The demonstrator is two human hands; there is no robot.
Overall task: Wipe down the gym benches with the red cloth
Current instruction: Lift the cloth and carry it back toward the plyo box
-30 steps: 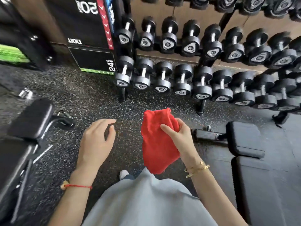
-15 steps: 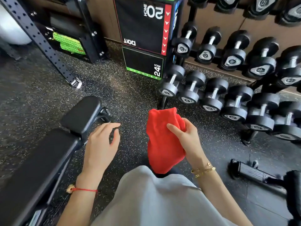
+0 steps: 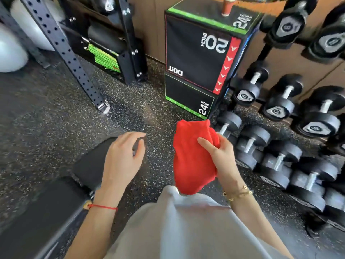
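One bench shows at lower left, no cloth on it yet, so wiping looks still to start: right hand pinches the red cloth mid-frame in the air, left hand hovers loose-fingered, empty, above the bench's end.

The one camera sits on my head, looking forward and steeply down over my chest to the speckled floor. It is wide-angle and close to my forearms. The frame's right edge looks smeared, perhaps from motion.
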